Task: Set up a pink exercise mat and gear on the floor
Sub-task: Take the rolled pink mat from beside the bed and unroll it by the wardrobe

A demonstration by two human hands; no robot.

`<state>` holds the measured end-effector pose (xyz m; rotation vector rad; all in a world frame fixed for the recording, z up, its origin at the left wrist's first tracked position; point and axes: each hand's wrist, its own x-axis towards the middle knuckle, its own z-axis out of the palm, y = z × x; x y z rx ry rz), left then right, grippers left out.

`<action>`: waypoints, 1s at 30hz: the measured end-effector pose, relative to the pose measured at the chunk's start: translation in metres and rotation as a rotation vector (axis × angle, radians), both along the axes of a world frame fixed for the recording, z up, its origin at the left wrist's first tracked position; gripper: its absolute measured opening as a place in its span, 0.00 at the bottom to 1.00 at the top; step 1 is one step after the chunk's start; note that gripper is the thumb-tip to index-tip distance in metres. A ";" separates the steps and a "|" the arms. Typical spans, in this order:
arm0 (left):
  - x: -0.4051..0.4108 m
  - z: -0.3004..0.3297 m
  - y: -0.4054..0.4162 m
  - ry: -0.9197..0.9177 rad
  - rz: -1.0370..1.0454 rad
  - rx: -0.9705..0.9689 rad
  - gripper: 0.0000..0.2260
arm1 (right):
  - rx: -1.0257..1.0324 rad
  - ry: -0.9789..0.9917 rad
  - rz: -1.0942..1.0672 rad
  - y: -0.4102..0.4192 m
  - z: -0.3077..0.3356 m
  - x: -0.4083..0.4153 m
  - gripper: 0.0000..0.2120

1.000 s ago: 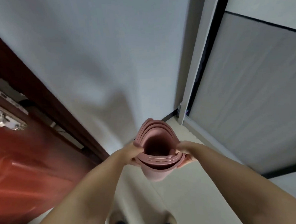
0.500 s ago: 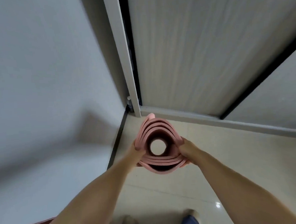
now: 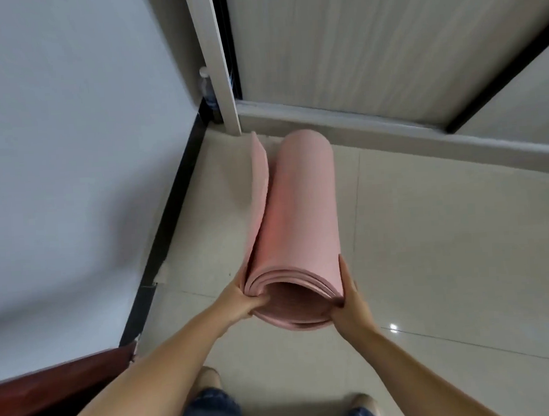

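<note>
Mat: pink exercise mat (image 3: 302, 206), loosely rolled, held in front of me above the tiled floor (image 3: 429, 230), far end pointing toward the sliding door (image 3: 337, 43).
Roll interior: hollow core open toward me, nothing visible inside.
Loose flap: outer edge peeling away on the mat's left side.
Left hand (image 3: 240, 298): gripping the mat's near left rim, thumb curled over the layers.
Right hand (image 3: 348, 303): curled around the near right rim.
Feet: below the mat's near end.

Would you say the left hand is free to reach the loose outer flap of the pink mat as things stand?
Probably yes. The left hand already pinches the layered edge of the pink mat at its near end, and the loose flap peels off that same left side with nothing between them.
</note>
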<state>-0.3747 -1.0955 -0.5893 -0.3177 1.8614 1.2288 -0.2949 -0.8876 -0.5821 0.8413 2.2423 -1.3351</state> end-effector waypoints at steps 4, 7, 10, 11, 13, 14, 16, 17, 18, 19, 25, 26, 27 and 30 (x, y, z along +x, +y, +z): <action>0.004 -0.091 -0.015 -0.073 -0.157 -0.119 0.25 | 0.018 0.012 0.039 -0.013 -0.090 0.012 0.44; -0.017 -0.147 -0.022 -0.189 -0.349 -0.264 0.24 | 0.106 0.031 0.112 -0.014 -0.155 0.014 0.41; -0.055 -0.183 -0.034 -0.343 -0.453 -0.227 0.15 | 0.208 0.006 0.222 -0.013 -0.217 0.016 0.42; -0.067 -0.191 -0.037 -0.325 -0.442 -0.214 0.12 | 0.256 0.004 0.260 -0.012 -0.236 0.019 0.43; -0.095 -0.200 -0.040 -0.187 -0.229 -0.187 0.08 | 0.356 0.040 0.405 0.000 -0.262 0.018 0.45; -0.110 -0.204 -0.042 -0.081 -0.055 -0.160 0.08 | 0.388 0.040 0.480 0.010 -0.268 0.015 0.48; -0.138 -0.198 -0.043 0.013 0.262 -0.005 0.12 | 0.325 -0.138 0.650 0.038 -0.256 0.001 0.54; -0.150 -0.190 -0.043 -0.022 0.319 0.085 0.17 | 0.296 -0.321 0.767 0.049 -0.240 -0.009 0.52; -0.160 -0.183 -0.043 -0.059 0.267 0.125 0.24 | 0.303 -0.493 0.850 0.056 -0.225 -0.019 0.45; -0.166 -0.178 -0.041 -0.087 0.155 0.106 0.31 | 0.349 -0.618 0.879 0.059 -0.212 -0.029 0.37; -0.135 -0.216 -0.030 0.363 -0.133 -0.466 0.25 | 0.298 -0.102 0.065 0.052 -0.190 -0.087 0.21; -0.135 -0.221 -0.036 0.397 -0.124 -0.462 0.23 | 0.148 -0.048 -0.078 0.048 -0.193 -0.090 0.24; -0.137 -0.220 -0.043 0.398 -0.112 -0.450 0.23 | -0.006 -0.025 -0.180 0.041 -0.195 -0.091 0.26; -0.145 -0.214 -0.066 0.285 0.032 -0.344 0.29 | -0.191 -0.037 -0.256 0.021 -0.201 -0.087 0.35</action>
